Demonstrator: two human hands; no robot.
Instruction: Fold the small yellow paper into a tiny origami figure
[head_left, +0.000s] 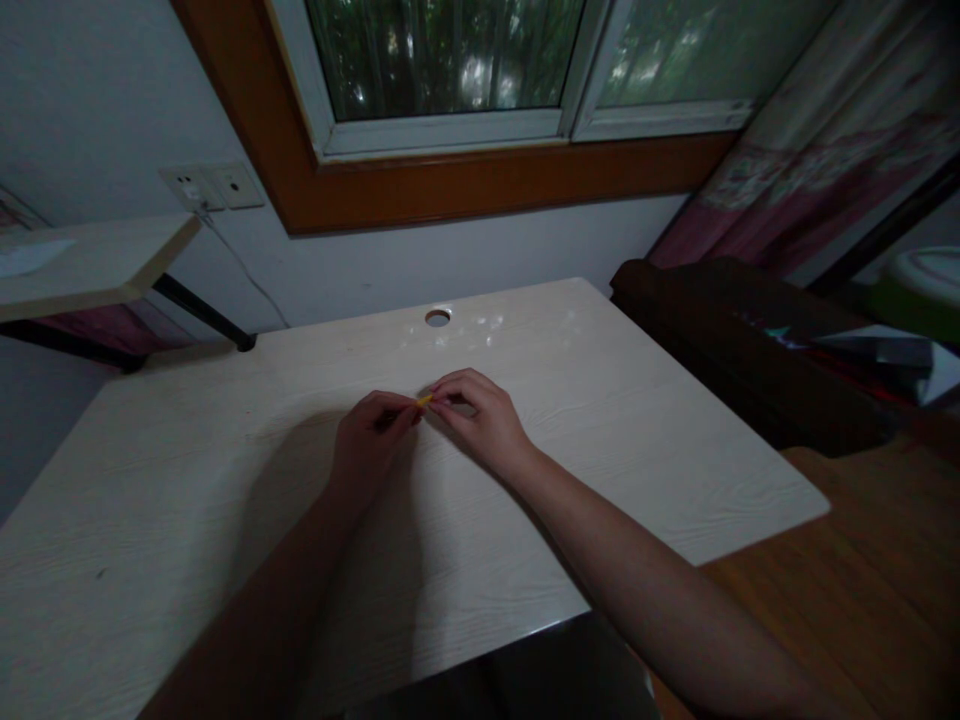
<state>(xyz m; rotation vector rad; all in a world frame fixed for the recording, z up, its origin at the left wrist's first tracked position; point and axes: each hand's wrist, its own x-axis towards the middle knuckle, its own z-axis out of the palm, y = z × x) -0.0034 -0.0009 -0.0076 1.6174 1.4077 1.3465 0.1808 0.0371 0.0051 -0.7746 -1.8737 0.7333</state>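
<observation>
A small, slim yellow piece (425,400) spans the gap between my fingertips, just above the pale wood-grain desk (645,430). My left hand (371,430) pinches one end of it between thumb and forefinger. The other end sits in the pinch of my right hand (484,415). Most of the piece is covered by my fingers, so its exact kind cannot be made out. Both hands are close together near the middle of the desk.
A round cable hole (438,318) lies beyond my hands. A raised shelf (97,262) on black legs stands at the left. Behind are a wall socket (193,188) with a white cord and a window (450,60). Dark furniture (720,340) borders the right side.
</observation>
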